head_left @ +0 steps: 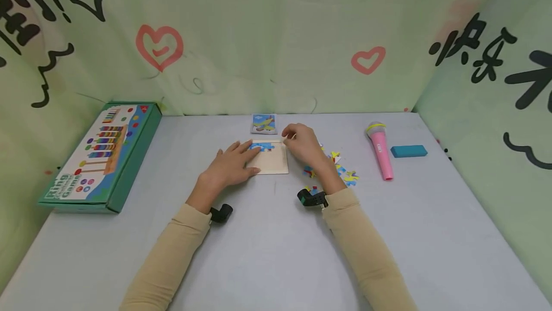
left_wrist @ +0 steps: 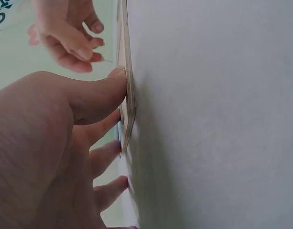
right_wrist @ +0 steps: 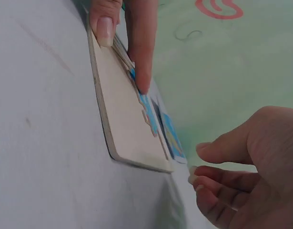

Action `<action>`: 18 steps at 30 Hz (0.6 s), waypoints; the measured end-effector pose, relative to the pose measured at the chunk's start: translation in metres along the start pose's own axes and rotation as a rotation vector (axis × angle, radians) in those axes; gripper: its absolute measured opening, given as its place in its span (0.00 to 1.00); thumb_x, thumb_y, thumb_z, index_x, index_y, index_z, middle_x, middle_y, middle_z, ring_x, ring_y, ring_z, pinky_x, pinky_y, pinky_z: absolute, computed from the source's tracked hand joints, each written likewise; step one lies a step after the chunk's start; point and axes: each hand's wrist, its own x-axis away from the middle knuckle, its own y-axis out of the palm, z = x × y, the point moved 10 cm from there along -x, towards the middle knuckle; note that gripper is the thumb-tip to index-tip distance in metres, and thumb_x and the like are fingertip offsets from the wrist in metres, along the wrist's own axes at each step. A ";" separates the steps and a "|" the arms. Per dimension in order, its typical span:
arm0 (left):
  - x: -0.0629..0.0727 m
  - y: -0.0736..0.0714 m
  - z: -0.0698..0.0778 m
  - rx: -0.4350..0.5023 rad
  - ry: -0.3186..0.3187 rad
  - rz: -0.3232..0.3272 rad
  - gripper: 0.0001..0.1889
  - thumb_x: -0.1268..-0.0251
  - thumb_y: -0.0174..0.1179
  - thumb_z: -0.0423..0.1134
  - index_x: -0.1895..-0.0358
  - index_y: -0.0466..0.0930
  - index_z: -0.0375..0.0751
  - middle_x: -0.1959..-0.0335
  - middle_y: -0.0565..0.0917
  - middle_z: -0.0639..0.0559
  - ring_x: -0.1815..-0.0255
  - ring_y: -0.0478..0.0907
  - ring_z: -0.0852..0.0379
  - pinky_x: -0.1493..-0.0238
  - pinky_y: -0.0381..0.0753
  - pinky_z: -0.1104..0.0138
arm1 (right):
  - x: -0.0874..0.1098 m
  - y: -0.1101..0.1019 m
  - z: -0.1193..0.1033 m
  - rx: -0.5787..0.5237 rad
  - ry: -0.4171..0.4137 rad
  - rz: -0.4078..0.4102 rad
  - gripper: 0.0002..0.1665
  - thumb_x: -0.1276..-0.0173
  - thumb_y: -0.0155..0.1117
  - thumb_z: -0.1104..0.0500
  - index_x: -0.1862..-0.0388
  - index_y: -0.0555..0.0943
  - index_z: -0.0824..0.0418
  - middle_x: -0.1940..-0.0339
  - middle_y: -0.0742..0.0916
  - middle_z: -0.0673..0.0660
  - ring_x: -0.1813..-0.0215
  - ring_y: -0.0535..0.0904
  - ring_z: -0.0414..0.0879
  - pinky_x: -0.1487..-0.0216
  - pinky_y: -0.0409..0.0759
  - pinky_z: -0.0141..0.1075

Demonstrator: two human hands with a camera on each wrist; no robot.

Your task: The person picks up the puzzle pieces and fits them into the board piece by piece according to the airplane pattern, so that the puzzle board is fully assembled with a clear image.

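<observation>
My left hand [head_left: 233, 163] rests with spread fingers on a pale wooden puzzle board [head_left: 275, 163]. Its thumb lies at the near edge, plain in the left wrist view, and a fingertip touches the blue puzzle pieces [head_left: 264, 146] along the board's far side. My right hand [head_left: 303, 144] hovers just off the board's far right corner, fingers loosely bent. In the right wrist view a gap shows between the right thumb [right_wrist: 215, 151] and the other fingers. Something small and pale is at those fingertips; whether nail or piece is unclear. Loose colourful puzzle pieces [head_left: 340, 169] lie partly hidden under the right forearm.
Behind the board lies a small picture packet [head_left: 264, 124]. A pink toy microphone [head_left: 380, 153] and a teal block [head_left: 408, 151] are on the right. At the left sits a large green-edged toy box [head_left: 133, 172]. Drawn-on curtains hang at the table's back and sides.
</observation>
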 end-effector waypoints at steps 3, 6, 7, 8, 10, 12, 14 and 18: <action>0.000 0.000 -0.001 0.019 0.002 0.001 0.34 0.26 0.50 0.58 0.21 0.54 0.56 0.17 0.51 0.52 0.17 0.45 0.39 0.26 0.48 0.30 | 0.007 -0.001 0.003 0.052 -0.018 -0.088 0.13 0.32 0.59 0.65 0.51 0.83 0.63 0.60 0.83 0.59 0.59 0.76 0.52 0.57 0.76 0.40; 0.002 0.000 -0.001 0.023 0.012 0.010 0.35 0.26 0.51 0.57 0.21 0.55 0.56 0.17 0.51 0.51 0.17 0.45 0.38 0.27 0.48 0.30 | 0.016 0.000 0.005 0.124 -0.034 -0.195 0.14 0.36 0.60 0.66 0.52 0.83 0.62 0.65 0.81 0.57 0.65 0.73 0.49 0.62 0.72 0.37; 0.002 0.000 -0.001 0.026 0.015 0.012 0.35 0.26 0.51 0.57 0.21 0.55 0.55 0.17 0.51 0.51 0.17 0.45 0.38 0.27 0.47 0.30 | 0.019 0.000 0.006 0.151 -0.039 -0.228 0.15 0.38 0.61 0.67 0.52 0.83 0.62 0.67 0.81 0.57 0.66 0.73 0.48 0.64 0.71 0.36; 0.002 0.000 -0.001 0.025 0.019 0.015 0.34 0.26 0.51 0.57 0.21 0.55 0.55 0.17 0.51 0.50 0.17 0.45 0.38 0.27 0.47 0.30 | 0.023 0.000 0.007 0.181 -0.041 -0.258 0.15 0.39 0.62 0.67 0.52 0.83 0.62 0.67 0.80 0.56 0.67 0.72 0.47 0.64 0.71 0.35; 0.001 0.001 -0.001 0.022 0.025 0.016 0.34 0.26 0.50 0.56 0.21 0.54 0.54 0.17 0.51 0.50 0.17 0.45 0.37 0.27 0.47 0.29 | 0.031 -0.001 0.010 0.241 -0.034 -0.318 0.16 0.40 0.65 0.67 0.52 0.82 0.62 0.68 0.79 0.56 0.68 0.72 0.47 0.66 0.70 0.35; 0.000 0.001 -0.001 0.023 0.023 0.009 0.34 0.25 0.50 0.57 0.20 0.54 0.55 0.17 0.50 0.50 0.17 0.44 0.38 0.27 0.47 0.29 | 0.039 -0.002 0.013 0.293 -0.027 -0.367 0.16 0.41 0.68 0.66 0.52 0.82 0.63 0.69 0.79 0.56 0.67 0.73 0.47 0.66 0.70 0.34; -0.001 0.002 0.000 0.017 0.022 0.006 0.34 0.25 0.50 0.57 0.20 0.54 0.55 0.17 0.49 0.50 0.17 0.44 0.39 0.27 0.46 0.29 | 0.045 -0.003 0.016 0.336 -0.016 -0.404 0.18 0.41 0.71 0.65 0.52 0.80 0.62 0.69 0.80 0.55 0.66 0.73 0.47 0.66 0.71 0.34; -0.002 0.003 0.003 0.003 0.027 -0.002 0.34 0.25 0.49 0.57 0.20 0.53 0.55 0.17 0.47 0.52 0.17 0.44 0.41 0.27 0.46 0.29 | 0.053 -0.004 0.021 0.357 0.025 -0.441 0.19 0.42 0.73 0.65 0.51 0.78 0.61 0.69 0.80 0.55 0.65 0.74 0.47 0.67 0.71 0.34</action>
